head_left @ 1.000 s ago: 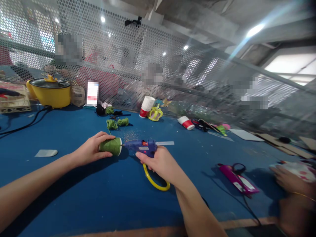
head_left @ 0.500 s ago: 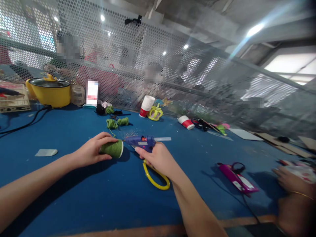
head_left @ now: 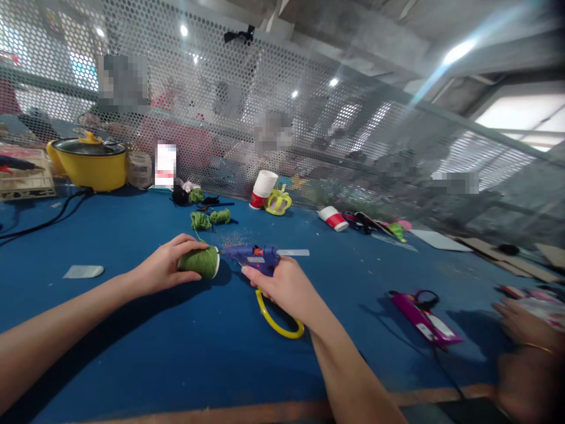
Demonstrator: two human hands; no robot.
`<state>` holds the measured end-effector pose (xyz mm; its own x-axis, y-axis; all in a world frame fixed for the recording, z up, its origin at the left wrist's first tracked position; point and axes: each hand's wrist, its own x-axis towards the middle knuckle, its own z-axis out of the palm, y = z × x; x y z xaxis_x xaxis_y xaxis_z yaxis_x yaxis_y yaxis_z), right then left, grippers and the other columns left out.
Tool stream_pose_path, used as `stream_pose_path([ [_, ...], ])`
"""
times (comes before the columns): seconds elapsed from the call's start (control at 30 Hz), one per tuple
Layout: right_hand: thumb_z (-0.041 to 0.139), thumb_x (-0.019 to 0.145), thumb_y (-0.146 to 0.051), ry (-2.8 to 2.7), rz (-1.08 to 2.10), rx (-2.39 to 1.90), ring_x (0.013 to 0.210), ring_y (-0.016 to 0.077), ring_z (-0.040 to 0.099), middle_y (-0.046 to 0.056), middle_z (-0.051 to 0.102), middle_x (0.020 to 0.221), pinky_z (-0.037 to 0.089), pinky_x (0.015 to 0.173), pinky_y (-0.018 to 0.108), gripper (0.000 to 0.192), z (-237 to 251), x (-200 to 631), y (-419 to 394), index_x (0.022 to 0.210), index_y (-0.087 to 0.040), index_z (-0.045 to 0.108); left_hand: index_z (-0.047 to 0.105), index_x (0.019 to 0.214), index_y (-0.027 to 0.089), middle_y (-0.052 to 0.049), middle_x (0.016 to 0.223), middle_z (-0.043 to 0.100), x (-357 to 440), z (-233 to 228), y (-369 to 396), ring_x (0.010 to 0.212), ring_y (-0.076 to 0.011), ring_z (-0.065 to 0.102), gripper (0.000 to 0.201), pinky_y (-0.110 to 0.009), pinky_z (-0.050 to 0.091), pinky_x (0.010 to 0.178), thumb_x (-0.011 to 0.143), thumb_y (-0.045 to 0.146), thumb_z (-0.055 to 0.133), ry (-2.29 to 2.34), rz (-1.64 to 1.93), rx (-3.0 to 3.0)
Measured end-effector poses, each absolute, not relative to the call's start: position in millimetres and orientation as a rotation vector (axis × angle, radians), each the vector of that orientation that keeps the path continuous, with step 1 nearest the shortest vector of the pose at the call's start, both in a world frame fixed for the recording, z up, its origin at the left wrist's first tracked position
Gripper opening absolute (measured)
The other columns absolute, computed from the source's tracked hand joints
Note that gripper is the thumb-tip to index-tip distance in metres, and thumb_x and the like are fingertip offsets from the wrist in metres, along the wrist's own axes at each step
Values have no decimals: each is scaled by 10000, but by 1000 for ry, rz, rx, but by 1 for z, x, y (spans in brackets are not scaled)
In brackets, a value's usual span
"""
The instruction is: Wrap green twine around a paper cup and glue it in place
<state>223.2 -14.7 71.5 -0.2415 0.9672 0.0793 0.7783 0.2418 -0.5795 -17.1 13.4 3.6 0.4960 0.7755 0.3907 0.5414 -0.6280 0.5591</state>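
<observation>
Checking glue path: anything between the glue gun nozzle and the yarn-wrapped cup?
Nothing visible. The left hand holds the green yarn-wrapped cup on its side on the blue table; the right hand holds the blue glue gun with its nozzle right at the cup's white rim. Loose yarn bundles lie farther back, clear.

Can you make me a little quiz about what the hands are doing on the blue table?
1. True or false: the left hand holds a cup wrapped in green yarn.
2. What does the right hand hold? A) scissors B) blue glue gun C) red cup
3. Fill in: the glue gun's tip points at the wrapped cup's ____ rim.

Key:
1. True. It lies on its side on the blue table.
2. B. The pink scissors lie apart on the table, and the red cup lies far back.
3. White.
</observation>
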Motion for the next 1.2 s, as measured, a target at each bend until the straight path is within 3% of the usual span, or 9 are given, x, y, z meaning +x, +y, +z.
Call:
stream_pose_path([
  [0.4, 519, 771, -381, -2166, 638, -1538, 534, 165, 582, 12, 618, 537, 418, 511, 242, 251, 72, 226, -22, 727, -173, 653, 478, 1172, 211, -77, 1070, 498, -18, 3, 16, 973, -223, 533, 461, -370, 433, 859, 762, 389, 589, 1142, 878, 2335],
  [0.63, 522, 776, -343, -2201, 641, -1486, 643, 167, 594, 29, 670, 714, 427, 583, 243, 222, 75, 225, -24, 809, -164, 649, 478, 1170, 206, -76, 1060, 502, -18, 4, 15, 956, -219, 531, 457, -363, 434, 841, 764, 388, 585, 1159, 873, 2321],
  [0.97, 535, 759, -365, -2115, 637, -1549, 497, 158, 556, -2, 590, 497, 399, 486, 239, 217, 75, 223, -23, 729, -186, 652, 475, 1165, 213, -76, 1069, 501, -17, 5, 14, 964, -223, 531, 453, -364, 437, 840, 759, 374, 594, 1137, 882, 2319],
  [1.2, 529, 751, -383, -2081, 601, -1624, 495, 151, 550, 2, 580, 486, 400, 489, 238, 263, 75, 220, -16, 607, -178, 608, 478, 1164, 214, -83, 1110, 479, -17, 7, 13, 997, -228, 521, 443, -367, 440, 860, 755, 331, 603, 1086, 877, 2314],
])
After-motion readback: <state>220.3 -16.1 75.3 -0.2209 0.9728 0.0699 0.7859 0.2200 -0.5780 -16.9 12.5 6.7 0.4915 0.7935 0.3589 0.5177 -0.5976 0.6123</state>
